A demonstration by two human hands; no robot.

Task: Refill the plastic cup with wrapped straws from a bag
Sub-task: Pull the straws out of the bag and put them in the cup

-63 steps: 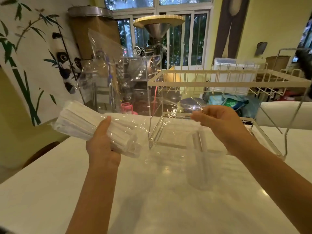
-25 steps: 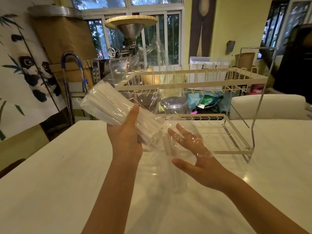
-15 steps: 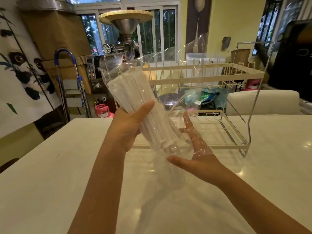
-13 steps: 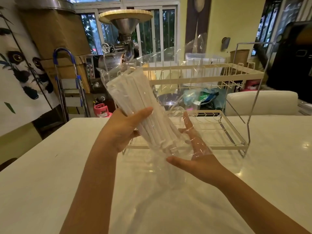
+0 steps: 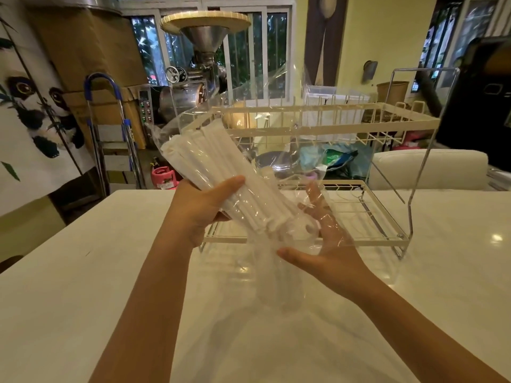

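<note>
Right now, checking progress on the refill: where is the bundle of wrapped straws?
Centre of the head view: the wrapped straws, inside the clear bag, tilt in the left hand above the white table, before the wire rack.

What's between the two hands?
In the head view, the clear plastic bag of white paper-wrapped straws slants between left hand and open right hand.

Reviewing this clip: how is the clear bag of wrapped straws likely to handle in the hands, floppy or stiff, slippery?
The clear bag looks thin and crinkly, with its empty film billowing loose, so it is probably floppy. The wrapped straws lie as one straight bundle, likely stiffening the part the left hand grips. The glossy film may be slippery; the right hand is spread under the low end.
</note>
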